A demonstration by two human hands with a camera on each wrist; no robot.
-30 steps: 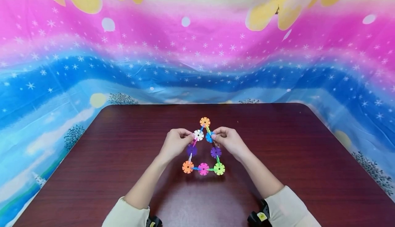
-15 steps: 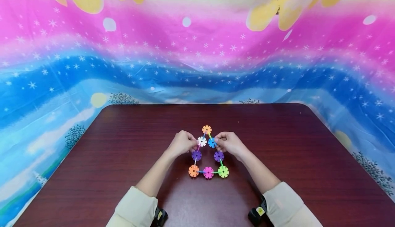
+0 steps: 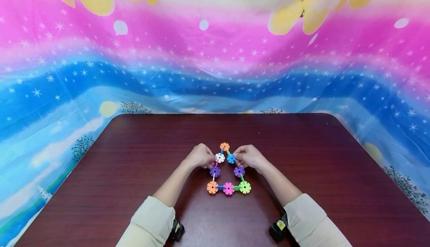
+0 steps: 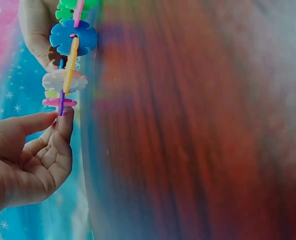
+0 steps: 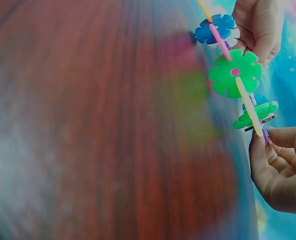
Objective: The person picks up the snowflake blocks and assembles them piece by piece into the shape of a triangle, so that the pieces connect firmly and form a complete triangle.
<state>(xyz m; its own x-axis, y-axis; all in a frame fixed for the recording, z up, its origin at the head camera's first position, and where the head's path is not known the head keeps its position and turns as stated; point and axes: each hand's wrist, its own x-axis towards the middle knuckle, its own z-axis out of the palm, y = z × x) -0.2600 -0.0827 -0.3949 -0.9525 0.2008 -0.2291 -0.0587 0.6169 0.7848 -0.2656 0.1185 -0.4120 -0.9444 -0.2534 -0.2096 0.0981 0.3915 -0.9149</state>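
Both hands hold a triangle of linked plastic snowflake discs over the table. An orange disc (image 3: 224, 147) forms its far tip; another orange disc (image 3: 212, 187), a pink disc (image 3: 228, 188) and a lime disc (image 3: 245, 187) make up the near side. My left hand (image 3: 201, 156) pinches the left side by the white disc (image 3: 220, 158). On the opposite side, my right hand (image 3: 249, 156) pinches beside the blue disc (image 3: 231, 158). Purple discs (image 3: 239, 171) sit below each hand. Thumb and fingertips of the left hand (image 4: 35, 160) meet at the chain's edge in the left wrist view.
The dark red-brown wooden table (image 3: 134, 187) has rounded far corners. A printed cloth backdrop (image 3: 215, 60) in pink and blue hangs behind it and along both sides. Black wrist devices (image 3: 278, 230) show under the cream sleeves (image 3: 307, 217).
The triangle has come lower and slightly right, its far tip moving most toward me. My left hand has shifted right and a little down with it; the right hand has dropped slightly. Both grips persist.
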